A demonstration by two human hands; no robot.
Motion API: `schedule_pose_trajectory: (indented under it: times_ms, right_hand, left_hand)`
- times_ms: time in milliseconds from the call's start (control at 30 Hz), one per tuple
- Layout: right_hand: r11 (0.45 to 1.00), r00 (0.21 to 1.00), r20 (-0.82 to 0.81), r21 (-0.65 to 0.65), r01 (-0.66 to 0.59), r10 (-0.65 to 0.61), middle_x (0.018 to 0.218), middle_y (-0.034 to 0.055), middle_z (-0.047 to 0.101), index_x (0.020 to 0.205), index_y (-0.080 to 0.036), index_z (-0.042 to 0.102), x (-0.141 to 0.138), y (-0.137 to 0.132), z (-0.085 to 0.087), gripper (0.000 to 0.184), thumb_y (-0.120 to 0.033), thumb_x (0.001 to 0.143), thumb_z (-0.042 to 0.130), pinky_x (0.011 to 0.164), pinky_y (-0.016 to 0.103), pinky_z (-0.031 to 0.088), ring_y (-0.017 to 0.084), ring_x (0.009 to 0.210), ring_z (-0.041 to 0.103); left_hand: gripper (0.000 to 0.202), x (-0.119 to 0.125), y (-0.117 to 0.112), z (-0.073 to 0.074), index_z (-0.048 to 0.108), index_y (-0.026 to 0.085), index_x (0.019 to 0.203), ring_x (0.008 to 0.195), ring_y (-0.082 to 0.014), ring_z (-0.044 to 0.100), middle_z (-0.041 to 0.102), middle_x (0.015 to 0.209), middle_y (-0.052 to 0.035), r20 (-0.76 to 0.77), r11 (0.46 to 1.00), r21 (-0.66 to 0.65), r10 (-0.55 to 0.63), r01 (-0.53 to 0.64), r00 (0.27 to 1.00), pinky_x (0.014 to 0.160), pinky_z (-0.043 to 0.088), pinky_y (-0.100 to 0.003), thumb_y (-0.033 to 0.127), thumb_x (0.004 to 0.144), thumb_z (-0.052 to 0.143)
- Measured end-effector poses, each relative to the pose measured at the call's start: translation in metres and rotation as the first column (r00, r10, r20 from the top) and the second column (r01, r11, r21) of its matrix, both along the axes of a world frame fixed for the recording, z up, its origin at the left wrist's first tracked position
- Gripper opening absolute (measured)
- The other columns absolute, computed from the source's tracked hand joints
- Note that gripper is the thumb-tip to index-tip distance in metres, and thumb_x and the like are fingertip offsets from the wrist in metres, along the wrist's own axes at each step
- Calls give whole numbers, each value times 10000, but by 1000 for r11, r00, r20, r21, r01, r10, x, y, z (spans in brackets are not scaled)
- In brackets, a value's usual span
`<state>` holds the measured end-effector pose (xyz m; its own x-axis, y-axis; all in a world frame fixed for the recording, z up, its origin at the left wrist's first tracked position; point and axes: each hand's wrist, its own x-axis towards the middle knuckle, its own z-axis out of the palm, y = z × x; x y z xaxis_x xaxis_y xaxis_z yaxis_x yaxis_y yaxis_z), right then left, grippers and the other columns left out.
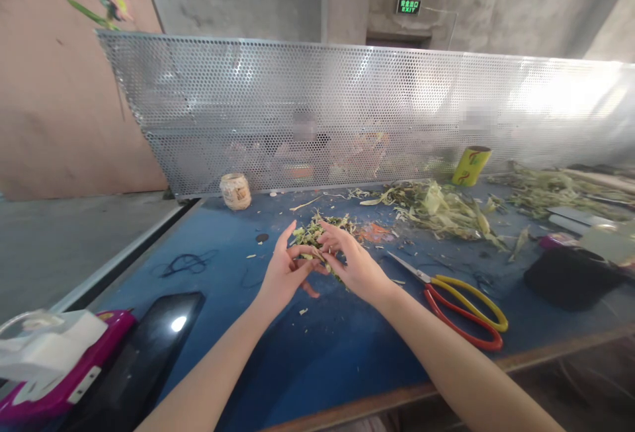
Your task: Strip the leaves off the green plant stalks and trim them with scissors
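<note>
Mid-frame now, the dried husk [306, 233]: right hand [350, 257] pinching its near edge, left hand [284, 268] half-curled, grip unclear; light, even pressure should spare those brittle strands

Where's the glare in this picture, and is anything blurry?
Head view: a white glare spot on the flat, glossy black rectangular slab; head view: bright light washes out the right part of the long silver perforated-metal screen; head view: the pale-green leafy heap at far right looks smeared.
</note>
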<state>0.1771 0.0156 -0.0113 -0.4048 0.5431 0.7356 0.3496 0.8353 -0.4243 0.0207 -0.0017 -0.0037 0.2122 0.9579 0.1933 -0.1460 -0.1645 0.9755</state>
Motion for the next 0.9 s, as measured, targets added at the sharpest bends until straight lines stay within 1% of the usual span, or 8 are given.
schedule_pose_trajectory:
  times_ms: [133,233,433,567,667,733,900]
  right_hand:
    - [1000,1000,-11,-10,-5,5,1036,60,504,1314,-305,199,-1,0,-2,573,-106,822,417,795,323,501,133,900,538]
    - [999,1000,-15,-37,-8,7,1026,59,505,1310,-300,209,-3,-1,-2,562,-114,822,415,786,329,505,131,877,547]
    - [992,999,-28,-124,-35,32,1015,56,504,1303,-280,229,-1,0,-2,569,-95,801,420,776,327,503,119,849,550]
    - [977,996,-79,-207,-52,37,967,38,519,1279,-273,266,-1,0,1,575,-67,771,436,780,318,498,109,829,555]
    - [952,985,-164,-287,-104,58,906,23,556,1270,-260,265,-1,0,4,584,-61,755,458,788,321,498,105,803,575]
    - [926,972,-226,-349,-144,66,864,15,586,1270,-247,255,-1,1,6,593,-69,748,473,799,336,498,108,790,591]
    - [854,906,-422,-455,-251,41,826,19,626,1283,-232,219,-3,3,7,657,-79,718,517,817,351,501,126,788,620]
  left_hand:
    - [900,0,0,-1,30,301,1319,671,-207,628,542,860,-31,-1,999,29,36,-36,999,380,529,-266,248,665,646]
    - [871,0,-1,-2,47,299,1316,662,-212,632,541,823,-19,-15,997,47,60,-59,998,364,523,-260,258,676,635]
    - [825,-2,-3,1,86,278,1317,654,-221,635,550,727,4,-54,993,58,105,-102,993,358,513,-248,260,688,619]
    - [836,-1,-4,1,84,276,1323,669,-222,636,551,726,5,-66,994,57,100,-96,993,354,498,-229,264,682,621]
    - [862,-1,-2,-2,81,253,1328,653,-208,632,544,703,12,-78,993,49,108,-104,991,341,465,-192,264,667,634]
    - [872,-2,0,-2,84,225,1329,620,-193,625,539,688,18,-91,992,44,125,-121,988,329,444,-182,260,658,641]
    - [873,-1,1,0,86,187,1323,600,-191,620,538,678,25,-108,991,26,134,-132,985,335,437,-201,239,651,640]
